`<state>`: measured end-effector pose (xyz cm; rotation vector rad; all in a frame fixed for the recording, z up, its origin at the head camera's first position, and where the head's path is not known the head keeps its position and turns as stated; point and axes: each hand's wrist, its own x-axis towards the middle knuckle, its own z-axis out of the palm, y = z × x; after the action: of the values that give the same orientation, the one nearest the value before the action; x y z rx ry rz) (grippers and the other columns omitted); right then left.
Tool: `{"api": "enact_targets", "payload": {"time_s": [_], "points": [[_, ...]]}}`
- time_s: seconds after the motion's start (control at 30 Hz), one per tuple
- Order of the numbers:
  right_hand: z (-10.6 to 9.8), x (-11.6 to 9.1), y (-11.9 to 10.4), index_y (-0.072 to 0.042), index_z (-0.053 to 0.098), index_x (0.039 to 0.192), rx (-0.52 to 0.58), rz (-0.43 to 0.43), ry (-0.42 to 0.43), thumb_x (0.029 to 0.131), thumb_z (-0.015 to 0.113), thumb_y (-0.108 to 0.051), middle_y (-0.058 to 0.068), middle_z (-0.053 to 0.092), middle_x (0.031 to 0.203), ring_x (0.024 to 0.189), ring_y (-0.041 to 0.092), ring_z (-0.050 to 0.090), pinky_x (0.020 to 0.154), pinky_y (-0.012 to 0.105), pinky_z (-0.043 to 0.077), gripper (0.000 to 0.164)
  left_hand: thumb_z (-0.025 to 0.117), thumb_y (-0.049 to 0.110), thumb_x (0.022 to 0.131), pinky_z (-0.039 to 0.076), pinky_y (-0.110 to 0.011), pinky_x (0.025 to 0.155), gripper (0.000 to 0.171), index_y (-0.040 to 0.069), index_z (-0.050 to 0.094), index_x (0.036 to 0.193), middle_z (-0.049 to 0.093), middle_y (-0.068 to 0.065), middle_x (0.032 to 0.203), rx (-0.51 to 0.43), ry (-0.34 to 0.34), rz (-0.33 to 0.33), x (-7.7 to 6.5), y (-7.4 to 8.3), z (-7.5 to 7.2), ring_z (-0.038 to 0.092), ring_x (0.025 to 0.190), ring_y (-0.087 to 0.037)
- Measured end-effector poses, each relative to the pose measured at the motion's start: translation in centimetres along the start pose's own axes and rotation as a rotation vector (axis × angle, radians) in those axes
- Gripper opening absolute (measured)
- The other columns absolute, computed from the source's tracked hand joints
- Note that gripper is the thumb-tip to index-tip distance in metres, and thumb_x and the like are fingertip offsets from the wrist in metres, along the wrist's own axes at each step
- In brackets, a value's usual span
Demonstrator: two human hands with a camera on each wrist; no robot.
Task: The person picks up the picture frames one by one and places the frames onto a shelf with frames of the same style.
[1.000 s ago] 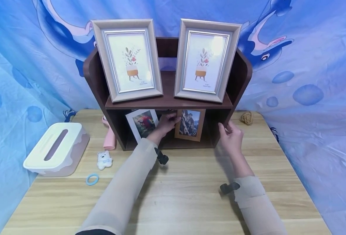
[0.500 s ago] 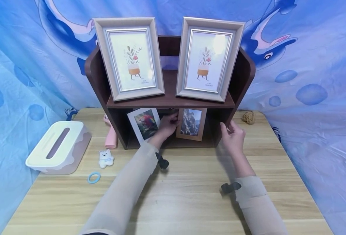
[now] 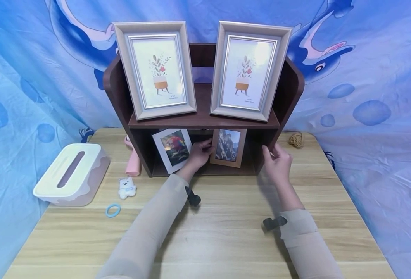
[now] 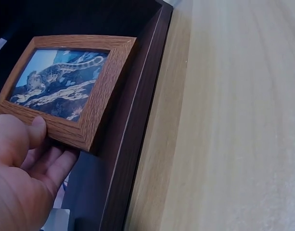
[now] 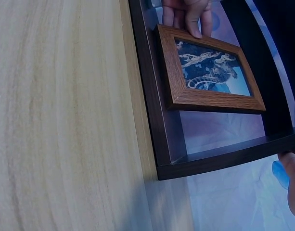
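Note:
In the head view my left hand (image 3: 199, 154) is inside the lower compartment of the dark brown shelf (image 3: 205, 126). It pinches the left edge of a brown wooden picture frame (image 3: 241, 149) holding a leopard photo. The left wrist view shows the thumb on the front of this frame and the other fingers behind it. To the left of that hand, a white picture frame (image 3: 171, 169) with a parrot photo stands tilted. My right hand (image 3: 278, 162) holds the shelf's right side panel by its front edge, fingers partly hidden on the outer side.
Two large beige picture frames (image 3: 190, 77) (image 3: 216, 77) lean on the upper shelf. On the table (image 3: 226, 232), a tissue box (image 3: 83, 170), a pink object (image 3: 133, 164), a white bear figure (image 3: 126, 188) and a blue ring (image 3: 113, 210) lie left; a twine ball (image 3: 296, 140) lies right.
My left hand has shifted slightly down along the wooden frame's left edge, and more of the white frame shows. The right hand keeps its place on the shelf side.

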<state>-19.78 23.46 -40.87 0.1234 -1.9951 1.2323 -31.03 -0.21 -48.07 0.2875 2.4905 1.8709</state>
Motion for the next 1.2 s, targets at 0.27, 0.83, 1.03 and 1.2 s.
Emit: {"api": "enact_targets", "payload": {"time_s": [0.27,0.83,1.03,1.2], "points": [[0.0,0.1,0.2,0.017,0.068,0.096,-0.016,-0.005,0.006,0.090,0.067,0.012,0.031,0.071,0.094,0.083,0.037,0.070,0.072,0.012,0.055,0.008,0.066,0.005,0.097,0.057,-0.037,0.088,0.048,0.004,0.055,0.144,0.070,-0.019,0.120,0.180,-0.010,0.118,-0.8,0.3,-0.1,0.068,0.108,-0.029],[0.2,0.3,2.4,0.016,0.067,0.095,0.008,0.015,0.000,0.090,0.066,0.011,0.032,0.071,0.095,0.087,0.006,0.069,0.076,0.015,0.055,0.007,0.068,0.015,0.097,0.039,-0.045,0.114,0.049,0.002,0.056,0.143,0.056,-0.019,0.144,0.409,-0.002,0.333,-3.6,1.3,-2.5,0.051,0.134,-0.035],[0.1,0.1,5.0,0.008,0.072,0.102,0.022,0.108,-0.038,0.093,0.070,0.000,0.026,0.073,0.102,0.099,0.031,0.072,0.075,0.013,0.055,0.012,0.069,0.014,0.096,0.040,-0.045,0.113,0.050,0.002,0.056,0.143,0.057,-0.018,0.143,0.456,-0.002,0.386,-4.8,0.8,-3.6,0.052,0.133,-0.035],[-1.4,-0.4,5.2,0.002,0.071,0.113,-0.030,0.125,-0.153,0.093,0.072,-0.006,0.023,0.074,0.107,0.103,0.036,0.071,0.078,0.017,0.057,0.021,0.070,0.015,0.095,0.042,-0.048,0.112,0.049,-0.001,0.057,0.140,0.059,-0.020,0.140,0.524,0.024,0.469,-6.0,0.6,-4.6,0.054,0.130,-0.036]]}}
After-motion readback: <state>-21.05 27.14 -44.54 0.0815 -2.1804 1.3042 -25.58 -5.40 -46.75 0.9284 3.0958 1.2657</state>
